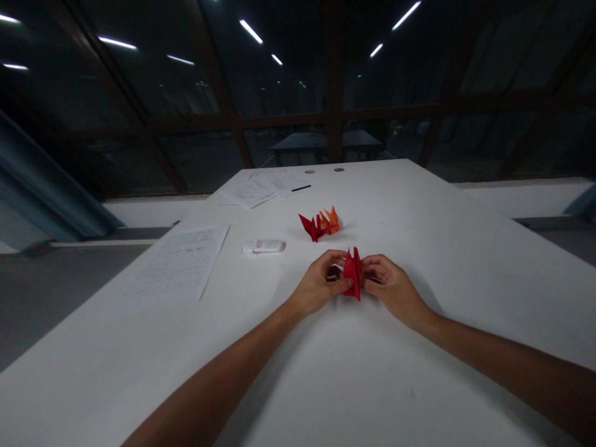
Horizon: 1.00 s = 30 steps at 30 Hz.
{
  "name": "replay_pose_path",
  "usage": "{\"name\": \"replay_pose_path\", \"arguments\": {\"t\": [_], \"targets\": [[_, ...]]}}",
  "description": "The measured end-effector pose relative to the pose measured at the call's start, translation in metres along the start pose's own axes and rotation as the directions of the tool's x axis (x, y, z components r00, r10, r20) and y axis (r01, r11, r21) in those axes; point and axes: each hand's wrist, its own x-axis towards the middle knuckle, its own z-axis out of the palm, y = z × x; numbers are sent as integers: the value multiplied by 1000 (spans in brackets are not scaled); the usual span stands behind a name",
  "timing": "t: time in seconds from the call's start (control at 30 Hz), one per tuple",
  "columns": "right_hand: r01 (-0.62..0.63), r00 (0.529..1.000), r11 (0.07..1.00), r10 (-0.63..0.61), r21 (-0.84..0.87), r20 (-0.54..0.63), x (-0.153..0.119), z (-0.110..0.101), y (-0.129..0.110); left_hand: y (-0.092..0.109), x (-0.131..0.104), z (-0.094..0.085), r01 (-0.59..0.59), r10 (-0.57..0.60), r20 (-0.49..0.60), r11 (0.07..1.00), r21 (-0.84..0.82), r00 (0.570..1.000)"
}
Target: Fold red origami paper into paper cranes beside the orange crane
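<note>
Between my two hands, a folded red origami paper piece stands upright, its pointed tips up and its layers slightly apart. My left hand pinches its left side, with the thumb on the near face. On the right side, my right hand has its fingers and thumb closed on the paper edge; part of that grip is hidden behind the folds. Just beyond my hands sit a red paper crane and an orange paper crane, close together on the white table.
A white correction-tape-like item lies left of the cranes. Printed sheets cover the table's left side, with more papers and a dark pen farther back. Two small round discs are near the white table's far edge.
</note>
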Motion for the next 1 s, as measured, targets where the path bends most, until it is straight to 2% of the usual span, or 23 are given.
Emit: {"name": "replay_pose_path", "arguments": {"t": [0.13,0.43,0.6,0.77,1.0], "targets": [[19,1000,999,-18,-30,21,-1,1,-3,0,0,2,-2,2,19,999,38,1000],[67,990,991,-52,-119,129,-11,7,-14,11,0,10,-3,6,-81,999,37,997],[106,990,982,-89,-159,105,-11,7,-10,8,-1,8,-18,19,-60,1000,16,998],[165,981,979,-150,-118,125,-12,6,-14,8,-3,8,-15,17,-18,995,97,1000],[151,988,964,-137,-219,76,-11,3,-10,5,-3,8,-8,10,-13,989,147,1000]]}}
